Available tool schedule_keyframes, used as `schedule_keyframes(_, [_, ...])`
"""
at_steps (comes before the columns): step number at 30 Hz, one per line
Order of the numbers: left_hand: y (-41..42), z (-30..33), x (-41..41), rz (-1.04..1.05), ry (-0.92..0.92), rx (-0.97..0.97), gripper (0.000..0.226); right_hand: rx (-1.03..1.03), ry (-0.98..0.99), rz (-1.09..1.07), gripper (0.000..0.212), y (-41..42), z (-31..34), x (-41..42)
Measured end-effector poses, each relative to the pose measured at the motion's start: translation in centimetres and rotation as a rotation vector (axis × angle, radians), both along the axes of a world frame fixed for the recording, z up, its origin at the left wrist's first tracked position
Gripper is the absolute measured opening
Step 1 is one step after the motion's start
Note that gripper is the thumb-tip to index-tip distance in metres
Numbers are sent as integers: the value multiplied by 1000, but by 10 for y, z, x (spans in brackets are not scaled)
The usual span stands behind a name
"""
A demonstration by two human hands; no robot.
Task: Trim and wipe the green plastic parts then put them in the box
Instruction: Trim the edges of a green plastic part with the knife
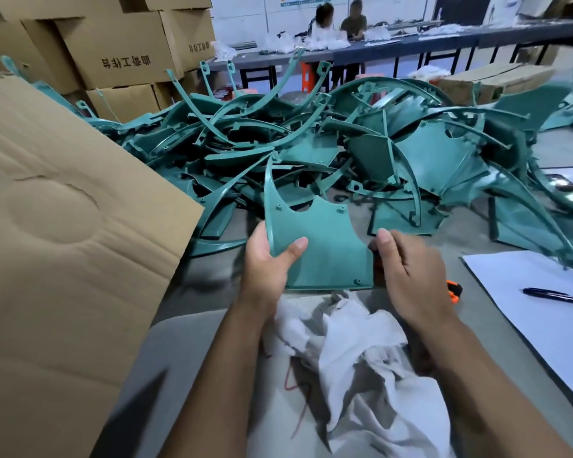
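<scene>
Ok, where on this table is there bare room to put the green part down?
Bare grey table shows between the cardboard flap and white cloth. A smaller patch lies between the paper and the crowded green pile.

A factory packing floor.
Stacked brown cardboard cartons (113,51), a heap of teal moulded plastic parts (361,143) on the grey bench (212,325), two workers (339,21) seated at a long bench (411,47) behind.
</scene>
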State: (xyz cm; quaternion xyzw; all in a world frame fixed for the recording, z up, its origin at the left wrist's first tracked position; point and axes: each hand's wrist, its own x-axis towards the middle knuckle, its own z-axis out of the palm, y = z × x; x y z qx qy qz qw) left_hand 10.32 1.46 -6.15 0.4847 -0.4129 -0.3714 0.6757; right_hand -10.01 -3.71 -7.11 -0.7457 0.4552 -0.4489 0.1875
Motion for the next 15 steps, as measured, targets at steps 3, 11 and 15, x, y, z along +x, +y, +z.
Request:
schedule_keyframes(3, [4,-10,9,35,-15,-20,19,6,460,-151,37,-21,-5,-14])
schedule_keyframes(11, [-2,-11,20,130,-29,-8,48,-37,357,-88,32,-25,-11,-14])
schedule_keyframes(15, [-6,-18,25,104,-65,90,44,-274,113,-31,35,-10,2,-5])
